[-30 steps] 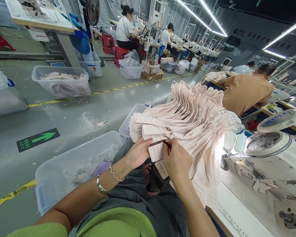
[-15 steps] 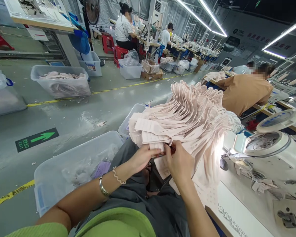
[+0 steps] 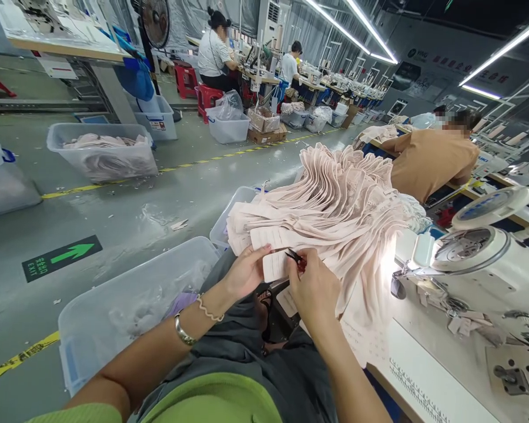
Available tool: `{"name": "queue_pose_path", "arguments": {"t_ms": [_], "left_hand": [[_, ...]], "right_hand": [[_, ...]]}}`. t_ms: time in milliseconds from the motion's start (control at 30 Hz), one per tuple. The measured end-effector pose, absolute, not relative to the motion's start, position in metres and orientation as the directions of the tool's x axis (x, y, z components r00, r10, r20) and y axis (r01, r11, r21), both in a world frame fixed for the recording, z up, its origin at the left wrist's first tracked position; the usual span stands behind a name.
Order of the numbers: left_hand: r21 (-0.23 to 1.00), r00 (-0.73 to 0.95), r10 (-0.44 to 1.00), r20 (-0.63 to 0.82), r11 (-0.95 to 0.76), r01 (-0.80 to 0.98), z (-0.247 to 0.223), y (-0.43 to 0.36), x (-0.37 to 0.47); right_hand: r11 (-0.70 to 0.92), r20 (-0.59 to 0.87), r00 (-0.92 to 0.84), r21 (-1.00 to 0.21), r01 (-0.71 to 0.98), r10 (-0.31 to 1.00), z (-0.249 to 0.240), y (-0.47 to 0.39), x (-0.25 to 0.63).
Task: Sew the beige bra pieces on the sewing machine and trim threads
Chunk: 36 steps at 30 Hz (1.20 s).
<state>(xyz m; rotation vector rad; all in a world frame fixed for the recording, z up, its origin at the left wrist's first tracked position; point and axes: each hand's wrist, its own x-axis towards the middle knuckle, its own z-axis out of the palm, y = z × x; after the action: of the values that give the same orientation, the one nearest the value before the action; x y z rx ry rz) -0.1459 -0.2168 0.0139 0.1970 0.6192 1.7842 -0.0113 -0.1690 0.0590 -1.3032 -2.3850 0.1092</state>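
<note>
My left hand (image 3: 245, 273) pinches the edge of a pale pink fabric piece (image 3: 274, 268), a flat end of one of the stacked pieces. In my right hand (image 3: 316, 289) is a small pair of dark thread snips (image 3: 294, 256), its tips pointing left over the fabric beside my left fingers. Part of the snips is hidden by my fingers. The large pile of pale pink fabric pieces (image 3: 339, 188) drapes over the table edge just beyond both hands. Its ends hang in layered folds toward my lap.
A white sewing machine (image 3: 489, 258) stands on the table at right. Clear plastic bins (image 3: 83, 305) sit on the floor at my left, one holding plastic bags. A person in a brown top (image 3: 432, 161) works ahead on the right. Farther off, others sit at machines.
My hands have come apart slightly, and the snips' tips now show. The pinched fabric end lies flatter between my hands. The whole view has shifted a little.
</note>
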Motion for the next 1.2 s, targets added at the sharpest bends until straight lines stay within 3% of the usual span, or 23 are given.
{"name": "queue_pose_path", "arguments": {"t_ms": [233,400,567,767,867,967,1200], "left_hand": [[0.532,-0.318,0.925,-0.21,-0.164,-0.831,0.006,-0.219,-0.148],[0.542,-0.332,0.923,-0.195,-0.181,-0.821,0.004,-0.219,-0.147],[0.468,-0.302,0.935,-0.185,-0.187,-0.864,0.001,-0.223,-0.131],[0.572,-0.05,0.96,-0.275,0.121,-0.812,-0.009,-0.229,-0.116],[0.604,-0.225,0.935,-0.275,-0.014,-0.797,-0.002,-0.22,-0.132],[0.559,-0.35,0.904,-0.246,-0.162,-0.813,0.01,-0.211,-0.15],[0.496,-0.32,0.925,-0.203,-0.185,-0.848,0.013,-0.209,-0.152]], "right_hand": [[0.57,0.335,-0.482,-0.258,0.78,0.81,0.058,-0.172,-0.009],[0.557,0.302,-0.493,-0.176,0.812,0.816,0.062,-0.169,-0.013],[0.521,0.242,-0.486,-0.111,0.846,0.84,0.055,-0.162,-0.019],[0.513,0.219,-0.473,-0.188,0.838,0.853,0.046,-0.157,-0.015],[0.522,0.293,-0.44,-0.328,0.787,0.849,0.046,-0.16,-0.004],[0.543,0.372,-0.408,-0.421,0.726,0.834,0.047,-0.166,0.006],[0.553,0.314,-0.462,-0.344,0.759,0.829,0.053,-0.17,-0.001]]}}
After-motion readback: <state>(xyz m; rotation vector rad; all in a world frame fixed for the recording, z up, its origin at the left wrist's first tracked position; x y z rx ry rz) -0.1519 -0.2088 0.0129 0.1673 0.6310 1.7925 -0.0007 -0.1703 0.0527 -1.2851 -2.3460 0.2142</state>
